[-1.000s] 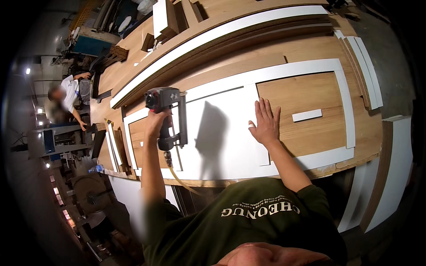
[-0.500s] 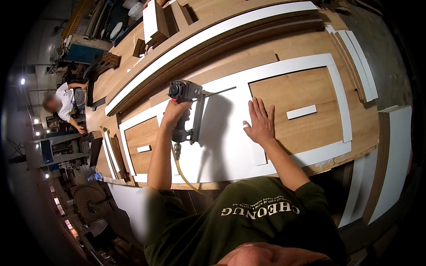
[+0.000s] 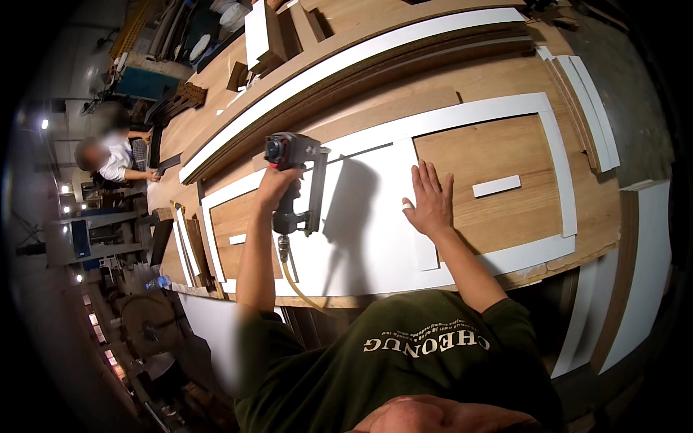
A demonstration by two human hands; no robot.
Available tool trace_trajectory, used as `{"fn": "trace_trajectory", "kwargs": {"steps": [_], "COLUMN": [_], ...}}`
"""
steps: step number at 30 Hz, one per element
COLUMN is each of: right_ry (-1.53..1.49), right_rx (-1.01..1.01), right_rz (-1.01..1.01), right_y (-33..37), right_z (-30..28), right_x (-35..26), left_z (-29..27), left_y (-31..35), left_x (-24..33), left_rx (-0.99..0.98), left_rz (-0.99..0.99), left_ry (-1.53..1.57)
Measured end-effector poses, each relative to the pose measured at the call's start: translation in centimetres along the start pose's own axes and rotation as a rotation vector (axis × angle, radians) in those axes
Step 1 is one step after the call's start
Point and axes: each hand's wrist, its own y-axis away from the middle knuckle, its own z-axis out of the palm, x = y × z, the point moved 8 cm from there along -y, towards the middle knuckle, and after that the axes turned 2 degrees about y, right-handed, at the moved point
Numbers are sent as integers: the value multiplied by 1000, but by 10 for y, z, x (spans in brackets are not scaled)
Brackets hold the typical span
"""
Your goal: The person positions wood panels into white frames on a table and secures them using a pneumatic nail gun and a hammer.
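My left hand (image 3: 279, 185) is wrapped round the grip of a black pneumatic nail gun (image 3: 315, 155), held over a white frame (image 3: 554, 155) that lies on the wooden table. From the gun's base a yellow air hose (image 3: 291, 280) runs down toward me. White panel (image 3: 339, 267) fills the middle of the frame, with the gun's shadow across it. My right hand (image 3: 432, 202) lies flat, fingers stretched out, on and beside the white upright strip (image 3: 424, 245) at the panel's right edge. The gun's nose is above the panel's far edge; whether it touches cannot be made out.
A short white strip (image 3: 497, 185) lies inside the frame's right opening. Long stacked boards (image 3: 361, 43) stretch across the far side of the table (image 3: 498, 76). More white boards (image 3: 588, 108) lie at the right end. A co-worker (image 3: 119, 155) is at the far left.
The nail gun in my left hand has shifted slightly left over the panel. My right hand stays flat in place. The view has moved a little, and the co-worker has changed posture.
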Motion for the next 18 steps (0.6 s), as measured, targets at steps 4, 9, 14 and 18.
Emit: {"fn": "trace_trajectory", "kwargs": {"steps": [4,9,14,18], "right_ry": [9,25,16,24], "right_rx": [-10,-25,-3,-4], "right_rz": [23,19,18,13], "right_y": [0,1,1,1], "right_z": [-3,-3,-2,-3], "right_x": [1,-1,-1,0], "left_z": [-46,-76,-74,-67], "left_y": [17,29,17,10], "left_x": [7,-12,-50,-61], "left_rx": [135,202,193,169], "left_rz": [40,-54,-97,-96], "left_ry": [-21,10,111,157]}}
